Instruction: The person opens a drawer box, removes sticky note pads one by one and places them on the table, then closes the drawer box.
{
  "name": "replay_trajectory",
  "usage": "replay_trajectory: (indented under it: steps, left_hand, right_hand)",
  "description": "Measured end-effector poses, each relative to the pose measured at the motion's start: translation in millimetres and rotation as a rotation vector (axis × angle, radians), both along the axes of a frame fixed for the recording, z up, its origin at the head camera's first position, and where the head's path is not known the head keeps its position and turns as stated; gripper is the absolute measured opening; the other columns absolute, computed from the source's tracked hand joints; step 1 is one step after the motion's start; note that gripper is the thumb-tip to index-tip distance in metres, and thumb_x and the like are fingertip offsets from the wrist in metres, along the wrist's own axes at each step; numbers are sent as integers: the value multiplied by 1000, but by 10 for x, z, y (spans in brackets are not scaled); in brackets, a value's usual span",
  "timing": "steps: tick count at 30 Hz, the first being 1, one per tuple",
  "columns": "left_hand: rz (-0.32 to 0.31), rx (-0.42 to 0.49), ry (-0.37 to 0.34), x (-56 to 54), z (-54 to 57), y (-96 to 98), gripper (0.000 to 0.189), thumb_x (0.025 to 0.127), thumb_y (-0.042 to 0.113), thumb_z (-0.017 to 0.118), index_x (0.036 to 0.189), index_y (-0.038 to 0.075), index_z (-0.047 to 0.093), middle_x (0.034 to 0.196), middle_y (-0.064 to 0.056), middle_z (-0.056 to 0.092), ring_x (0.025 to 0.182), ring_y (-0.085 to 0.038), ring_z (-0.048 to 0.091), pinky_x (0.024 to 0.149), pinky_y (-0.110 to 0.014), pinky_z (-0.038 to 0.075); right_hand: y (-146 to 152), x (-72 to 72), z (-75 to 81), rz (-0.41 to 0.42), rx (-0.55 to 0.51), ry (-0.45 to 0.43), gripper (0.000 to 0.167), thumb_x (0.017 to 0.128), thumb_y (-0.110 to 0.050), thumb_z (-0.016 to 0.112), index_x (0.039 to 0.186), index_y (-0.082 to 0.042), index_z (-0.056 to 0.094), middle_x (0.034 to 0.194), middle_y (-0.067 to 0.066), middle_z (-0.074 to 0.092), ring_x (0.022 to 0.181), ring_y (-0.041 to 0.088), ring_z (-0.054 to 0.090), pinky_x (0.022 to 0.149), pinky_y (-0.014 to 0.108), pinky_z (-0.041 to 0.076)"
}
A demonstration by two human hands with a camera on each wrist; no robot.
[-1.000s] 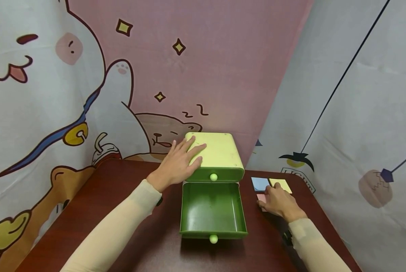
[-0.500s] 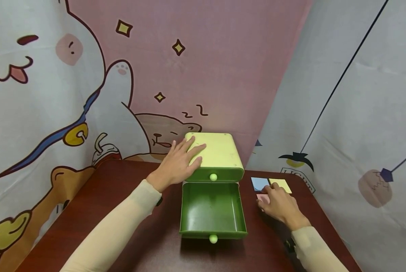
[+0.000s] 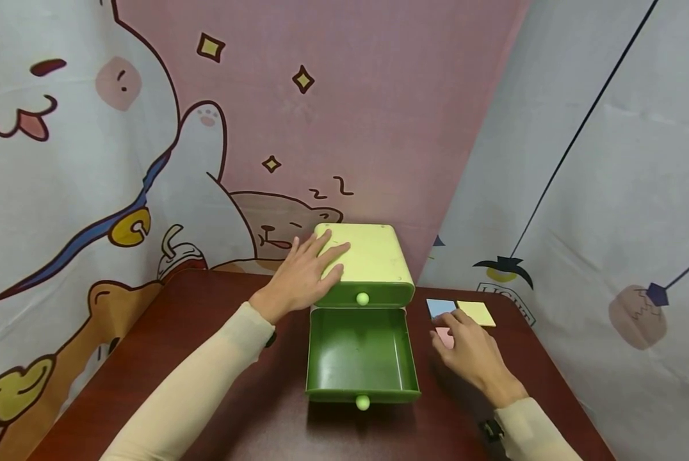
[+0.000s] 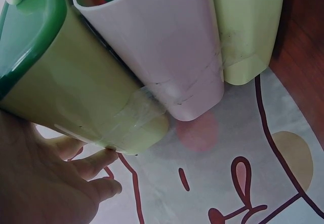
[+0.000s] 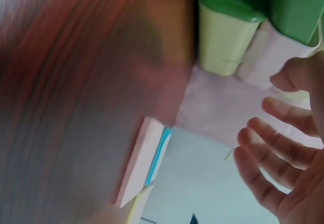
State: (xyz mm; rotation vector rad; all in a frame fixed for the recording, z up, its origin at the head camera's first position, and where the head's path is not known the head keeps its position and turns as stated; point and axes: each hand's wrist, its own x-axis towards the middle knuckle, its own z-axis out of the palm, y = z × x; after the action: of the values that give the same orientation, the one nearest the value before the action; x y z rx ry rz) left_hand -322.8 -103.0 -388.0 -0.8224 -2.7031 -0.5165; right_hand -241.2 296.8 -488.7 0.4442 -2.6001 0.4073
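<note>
My left hand (image 3: pixel 301 278) rests with spread fingers on the pale yellow top of a small desktop drawer unit (image 3: pixel 376 253). Its green drawer (image 3: pixel 356 349) below the top one is pulled out, with nothing seen inside in the head view. At the right, my right hand (image 3: pixel 474 355) hovers over a pink sticky note pad (image 3: pixel 445 337), fingers loosely bent. The right wrist view has this hand (image 5: pixel 288 153) holding nothing, apart from the pink pad (image 5: pixel 140 163). A blue pad (image 3: pixel 440 308) and a yellow pad (image 3: pixel 478 313) lie just behind.
The dark red-brown table (image 3: pixel 206 333) carries everything. A cartoon-printed cloth (image 3: pixel 379 128) hangs behind it. Stacked yellow and pink casings (image 4: pixel 157 51) of the unit show in the left wrist view, with clear tape (image 4: pixel 136 107) across them.
My right hand has drawn slightly left and back toward me, away from the yellow pad. The left hand and the pulled-out drawer stay where they were.
</note>
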Motion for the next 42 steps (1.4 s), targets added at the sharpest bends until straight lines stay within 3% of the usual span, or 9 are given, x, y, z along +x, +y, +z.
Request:
replay_trajectory:
  steps: [5, 9, 14, 22, 30, 42]
  left_hand:
    - [-4, 8, -2, -7, 16, 3, 66, 123, 62, 28, 183, 39, 41, 196, -14, 24, 181, -49, 24, 146, -78, 10]
    - [-7, 20, -3, 0, 28, 4, 66, 122, 62, 30, 182, 38, 43, 196, -14, 25, 181, -50, 24, 145, -78, 10]
    - [-9, 17, -5, 12, 27, 10, 65, 123, 60, 32, 182, 37, 43, 196, -15, 24, 181, -50, 24, 146, -78, 10]
    - [-11, 24, 0, 27, 0, 7, 65, 122, 60, 32, 181, 36, 45, 195, -17, 25, 180, -51, 26, 144, -80, 11]
    - [-9, 18, 5, 18, -26, 7, 65, 123, 60, 32, 182, 36, 44, 196, -16, 24, 180, -51, 26, 145, -79, 11]
    - [-5, 18, 11, 9, -25, 12, 66, 122, 62, 30, 182, 38, 43, 196, -15, 24, 180, -52, 26, 145, -79, 12]
  right_hand:
    - [-114, 101, 106, 65, -36, 135, 18, 98, -14, 87, 115, -20, 84, 111, -2, 77, 87, 19, 79, 66, 36, 62]
    - [-200, 181, 194, 127, -50, 236, 19, 95, -11, 87, 113, -18, 84, 107, -3, 76, 80, 11, 72, 64, 27, 58]
    - [-321, 298, 281, 201, -70, 307, 17, 95, -10, 83, 110, -16, 84, 101, -4, 72, 75, 5, 66, 63, 18, 54]
    - [-553, 471, 374, 343, -24, 384, 14, 97, -16, 78, 110, -16, 84, 104, -6, 74, 80, 8, 69, 71, 28, 57]
    - [-800, 576, 396, 532, 11, 504, 28, 115, -30, 61, 110, -16, 85, 103, -3, 72, 81, 10, 68, 67, 22, 57]
    - [-1043, 691, 378, 760, 101, 557, 15, 112, -28, 71, 109, -19, 84, 107, -2, 75, 87, 13, 70, 74, 25, 57]
